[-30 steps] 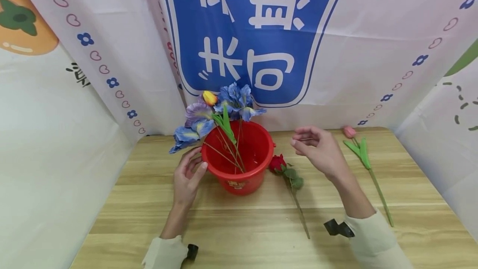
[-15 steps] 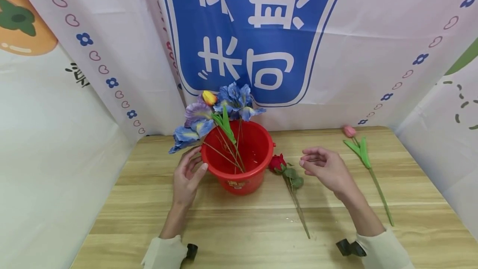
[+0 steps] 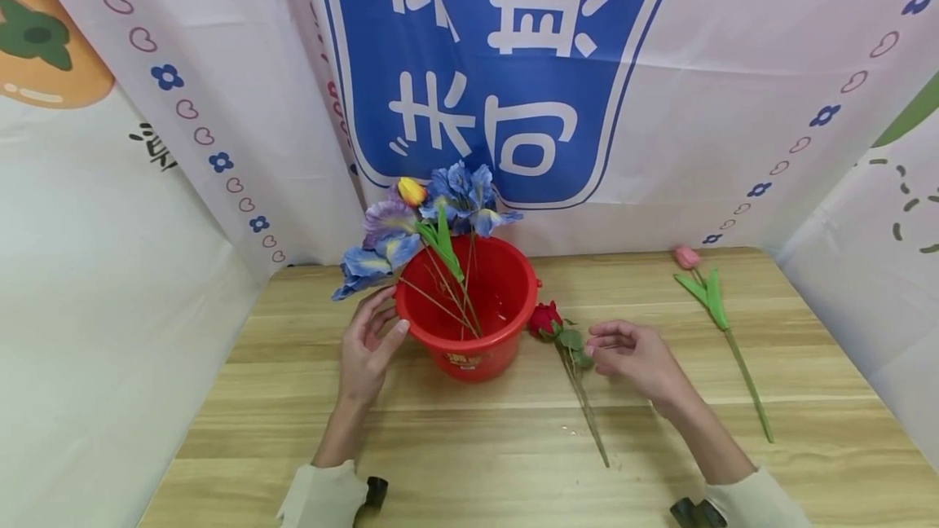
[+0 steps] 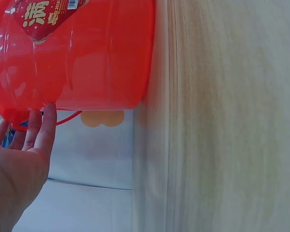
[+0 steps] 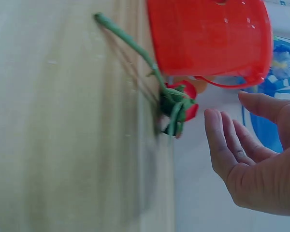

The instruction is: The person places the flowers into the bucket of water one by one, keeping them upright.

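Observation:
A red bucket stands upright on the table. Two blue irises, a purple iris and a yellow tulip lean out of its back left, stems inside. My left hand touches the bucket's left side by the rim, fingers fairly straight in the left wrist view. Right of the bucket lies a red rose, its stem pointing toward me. My right hand hovers beside the rose's leaves, thumb and fingers apart in the right wrist view, holding nothing.
A pink tulip with green leaves lies farther right on the wooden table. Behind the table hangs a white cloth printed with a blue sign. The bucket's thin red handle hangs at its side.
My right hand has moved down toward me, from beside the bucket's rim to the rose's leaves. The left hand, bucket and flowers have stayed in place.

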A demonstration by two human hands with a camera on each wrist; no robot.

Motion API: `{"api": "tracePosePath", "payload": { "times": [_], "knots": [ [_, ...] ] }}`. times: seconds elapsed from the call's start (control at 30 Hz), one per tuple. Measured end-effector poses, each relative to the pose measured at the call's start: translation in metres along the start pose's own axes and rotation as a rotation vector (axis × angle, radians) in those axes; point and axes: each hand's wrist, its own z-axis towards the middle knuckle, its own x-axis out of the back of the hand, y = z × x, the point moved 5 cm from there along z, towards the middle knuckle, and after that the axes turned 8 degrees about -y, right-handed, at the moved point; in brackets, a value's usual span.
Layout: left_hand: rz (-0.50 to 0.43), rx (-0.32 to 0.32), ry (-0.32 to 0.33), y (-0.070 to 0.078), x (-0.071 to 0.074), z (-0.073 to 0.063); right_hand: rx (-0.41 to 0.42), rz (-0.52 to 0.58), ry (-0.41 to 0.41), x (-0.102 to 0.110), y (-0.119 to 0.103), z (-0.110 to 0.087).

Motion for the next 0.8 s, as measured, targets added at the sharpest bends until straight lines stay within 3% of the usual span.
{"api": "tracePosePath", "payload": {
  "times": [0.37,0.8],
  "knots": [
    [-0.004,0.014,-0.003,-0.001,0.001,0.0,-0.068,-0.055,-0.009,-0.014,0.026,0.004],
    [-0.002,0.023,-0.006,0.001,0.001,0.0,-0.127,-0.026,-0.047,-0.023,0.036,0.008]
  ]
}}
